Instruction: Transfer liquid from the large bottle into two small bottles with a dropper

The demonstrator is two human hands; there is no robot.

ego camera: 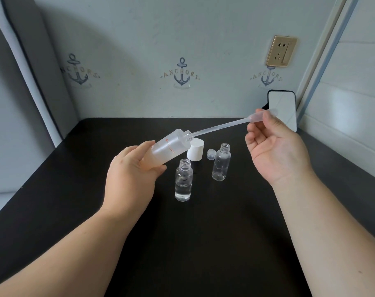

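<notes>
While your left hand grips the large bottle by its lower body, fingers and thumb curled round it, the bottle is lifted off the table and tilted steeply, its open neck pointing up and to the right. It is frosted, with orange lettering on its side. Your right hand pinches the bulb end of the dropper between thumb and fingertips, palm turned toward you, the other fingers loosely curled. The dropper's long thin stem slants down to the left and its tip sits inside the mouth of the large bottle; how far it reaches in cannot be told through the frosted wall.

Below the tilted bottle, the nearer small bottle stands upright and uncapped on the dark table, with clear liquid filling about its bottom third. The farther small bottle stands upright to its right, also uncapped, and looks empty. Between and behind them a white cap rests on the table, partly hidden by the large bottle's neck, and a small clear cap lies just left of the farther small bottle. At the far right edge of the table a phone leans against the wall, beneath a gold wall socket.
</notes>
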